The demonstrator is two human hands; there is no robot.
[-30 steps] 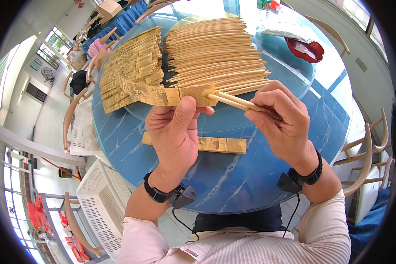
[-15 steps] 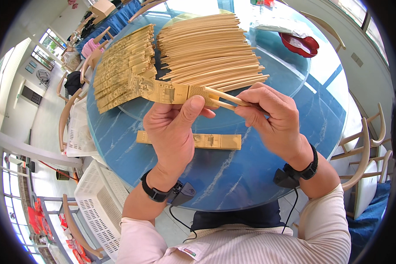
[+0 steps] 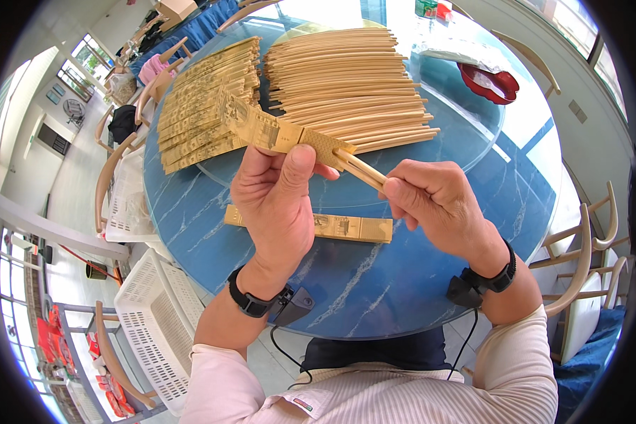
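Observation:
My left hand (image 3: 279, 205) pinches a long, printed gold-brown paper chopstick sleeve (image 3: 268, 132) near its open end, the thumb lying on top. Between the thumb and fingers of my right hand (image 3: 438, 205) is a pair of light wooden chopsticks (image 3: 364, 170). Their far ends reach into the mouth of the sleeve, and the near ends are hidden in my right hand. Below my hands another chopstick sleeve (image 3: 371, 230) lies flat on the blue table, partly covered by my left hand.
Beyond my hands lie a fanned stack of paper sleeves (image 3: 205, 116) at left and a broad row of loose chopsticks (image 3: 353, 85). A red dish (image 3: 487, 85) and a plastic-wrapped pack (image 3: 459, 48) sit far right. White baskets (image 3: 152, 318) and wooden chairs surround the round table (image 3: 417, 283).
The chopsticks, spread apart at the sleeve's mouth before, now lie closer together and slant downward to the right. My right hand has turned and lowered; the sleeve's open end tilts down more.

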